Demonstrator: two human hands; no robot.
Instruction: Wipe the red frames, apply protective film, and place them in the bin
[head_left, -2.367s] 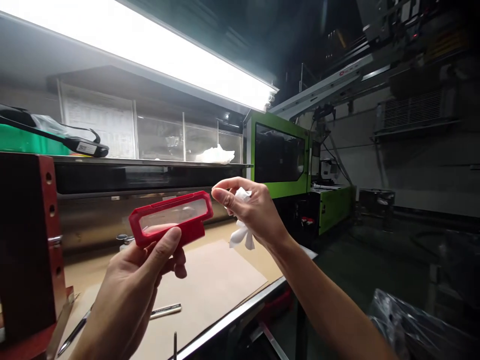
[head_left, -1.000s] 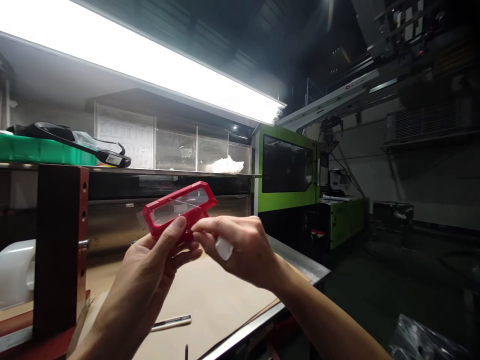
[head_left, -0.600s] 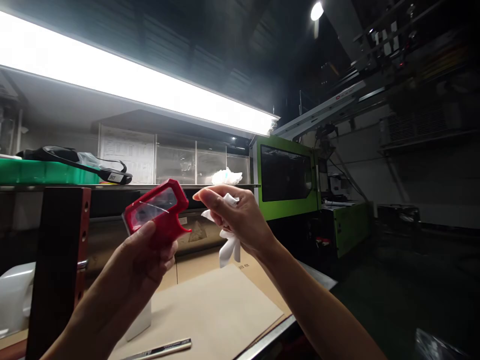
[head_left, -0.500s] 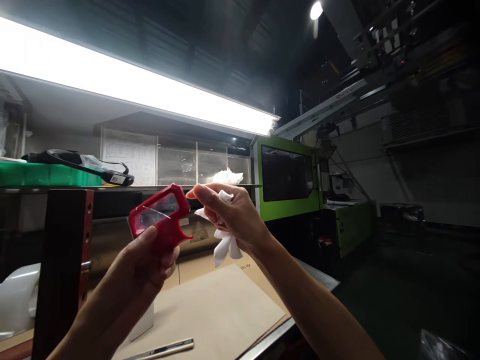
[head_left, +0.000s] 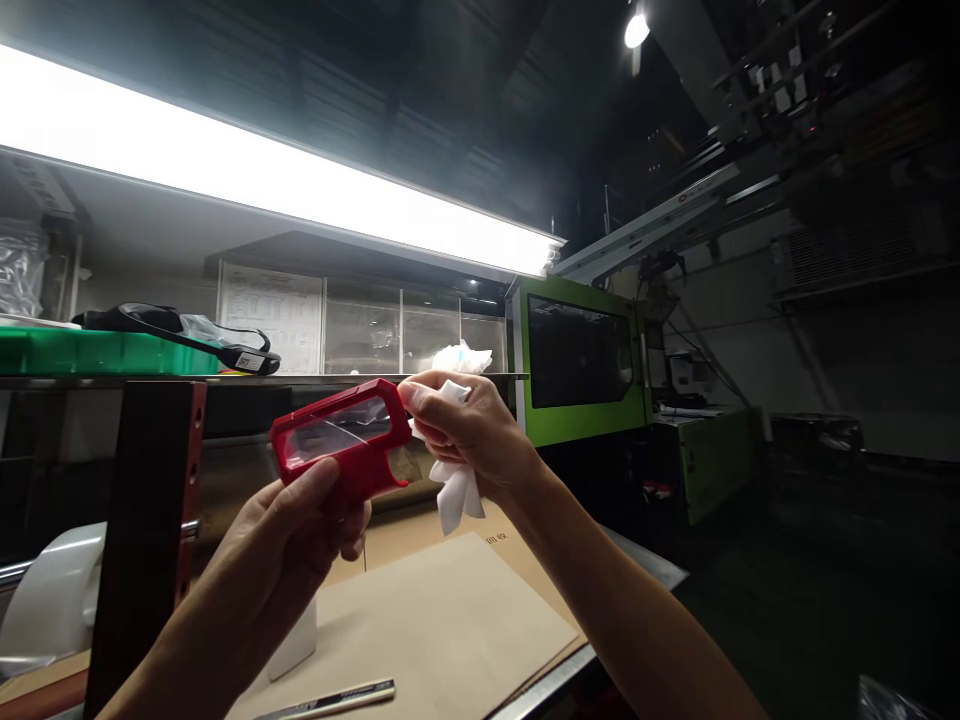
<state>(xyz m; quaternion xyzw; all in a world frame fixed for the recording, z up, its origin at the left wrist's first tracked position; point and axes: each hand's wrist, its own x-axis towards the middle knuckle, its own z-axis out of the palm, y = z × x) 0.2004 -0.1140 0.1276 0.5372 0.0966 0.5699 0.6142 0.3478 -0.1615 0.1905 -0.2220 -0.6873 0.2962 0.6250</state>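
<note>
1. The red frame (head_left: 341, 440), with a clear window in its middle, is held up in the air above the counter (head_left: 450, 620), tilted so that its right end sits higher.
2. The left hand (head_left: 300, 520) grips the frame's lower left edge, thumb on the front face and fingers curled behind.
3. The right hand (head_left: 469, 430) is closed around a crumpled white cloth (head_left: 454, 490); its fingertips meet the frame's right end, and the cloth's loose tail hangs below.
4. Brown cardboard sheets (head_left: 442, 630) cover the counter, and a pen (head_left: 337, 697) lies at their near edge.
5. A dark red block (head_left: 146, 540) stands upright at the left.
6. A green machine (head_left: 581, 365) stands behind the right hand.
</note>
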